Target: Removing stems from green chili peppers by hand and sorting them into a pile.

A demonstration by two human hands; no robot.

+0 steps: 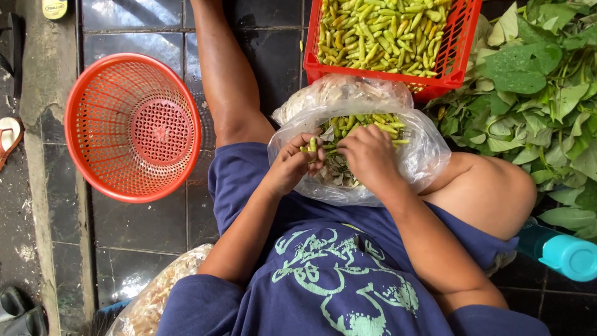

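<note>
Green pods (pixel 313 148) between both hands, over plastic bag (pixel 423 155)

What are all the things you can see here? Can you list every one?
Round basket: one, red, on the dark tiled floor at the left.
Square crate: one, red, at the top, full of green-yellow chillies.
Clear bag: one, on the lap, holding chillies and stems.
Leaves: a big pile, green, at the right.
Bottle: one, teal, lower right.
Second clear bag: one, pale scraps inside, lower left.
Sandals: several, at the left edge.
Left hand: grip on a green chilli above the bag.
Right hand: inside the bag's mouth, on the chillies.
</note>
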